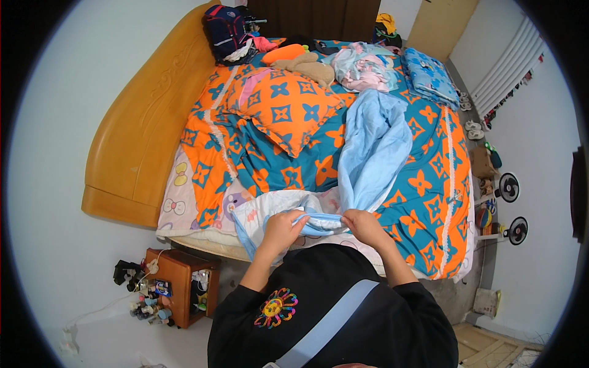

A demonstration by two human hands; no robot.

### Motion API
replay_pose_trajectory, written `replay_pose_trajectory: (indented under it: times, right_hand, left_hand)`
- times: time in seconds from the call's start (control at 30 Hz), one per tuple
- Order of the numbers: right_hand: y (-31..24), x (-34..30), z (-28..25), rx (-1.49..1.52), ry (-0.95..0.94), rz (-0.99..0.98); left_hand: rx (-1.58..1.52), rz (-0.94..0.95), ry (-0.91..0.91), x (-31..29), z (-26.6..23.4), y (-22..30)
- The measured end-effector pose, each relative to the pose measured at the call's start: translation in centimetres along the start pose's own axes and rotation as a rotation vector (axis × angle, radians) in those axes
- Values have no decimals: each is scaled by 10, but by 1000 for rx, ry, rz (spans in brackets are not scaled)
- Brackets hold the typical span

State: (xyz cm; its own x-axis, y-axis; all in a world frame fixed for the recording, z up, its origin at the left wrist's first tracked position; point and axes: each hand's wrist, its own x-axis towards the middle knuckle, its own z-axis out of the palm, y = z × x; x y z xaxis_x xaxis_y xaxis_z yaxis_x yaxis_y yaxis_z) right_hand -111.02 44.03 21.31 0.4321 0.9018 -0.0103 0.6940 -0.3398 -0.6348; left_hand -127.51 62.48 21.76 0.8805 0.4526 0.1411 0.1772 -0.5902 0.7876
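Observation:
A light blue cloth, which looks like a bedding cover, stretches from the middle of the bed to its near edge. Its near part shows a white, patterned side. My left hand pinches the cloth's edge between thumb and fingers. A short way to the right, my right hand grips the same edge, so a narrow strip runs taut between the two. An orange and teal pillow lies beyond my left hand on the bedspread of the same pattern.
A wooden headboard stands along the left. At the far end lie a dark backpack, crumpled pastel bedding and a folded blue quilt. A nightstand is at the lower left; fans stand at the right.

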Motion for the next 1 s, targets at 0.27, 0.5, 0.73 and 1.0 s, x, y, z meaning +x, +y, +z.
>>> replay_pose_trajectory:
  times: [0.27, 0.5, 0.73, 1.0]
  right_hand:
    - [8, 1, -12, 239, -296, 74]
    - [3, 2, 2, 259, 102, 5]
    - [-8, -2, 23, 303, 248, -50]
    - [-3, 7, 29, 227, 120, -115]
  left_hand:
    - [-47, 31, -9, 1, 0, -3]
    - [-101, 24, -16, 2, -1, 6]
    - [-114, -26, -29, 1, -3, 2]
    - [-118, -54, -68, -2, -3, 5]
